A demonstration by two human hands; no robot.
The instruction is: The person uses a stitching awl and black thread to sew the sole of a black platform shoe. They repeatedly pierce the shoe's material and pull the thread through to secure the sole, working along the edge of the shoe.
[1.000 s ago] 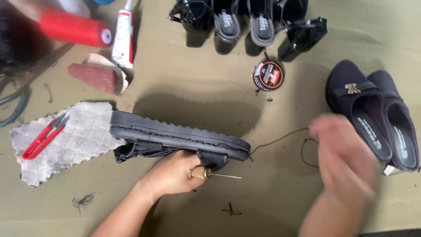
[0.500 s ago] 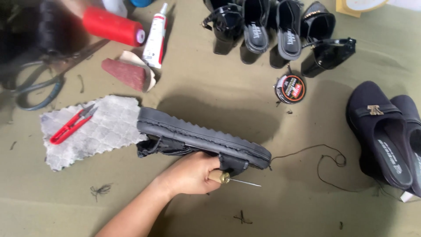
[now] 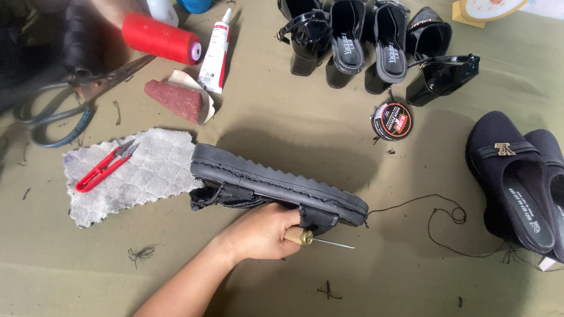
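— Grip check: what has the left hand (image 3: 258,233) got?

— Fingers curled tight round a wooden-handled stitching awl (image 3: 311,238), pinning the black ridged-sole sandal (image 3: 276,186) on its side mid-tabletop. Right hand's out of view.

— Advice?

— Brace the sole firmly — needle clear of the knuckles, loose black thread (image 3: 435,214) kept untangled toward the right edge.

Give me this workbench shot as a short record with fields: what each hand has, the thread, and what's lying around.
Left hand: grips a sewing awl and steadies a black sandal, which is tipped on its side with the sole facing away
Right hand: out of view
Thread: black, runs from the sandal's toe end, looping loose on the olive cloth
Left of sandal: red thread snips on a grey quilted rag
Beyond: round polish tin, red thread spool, glue tube
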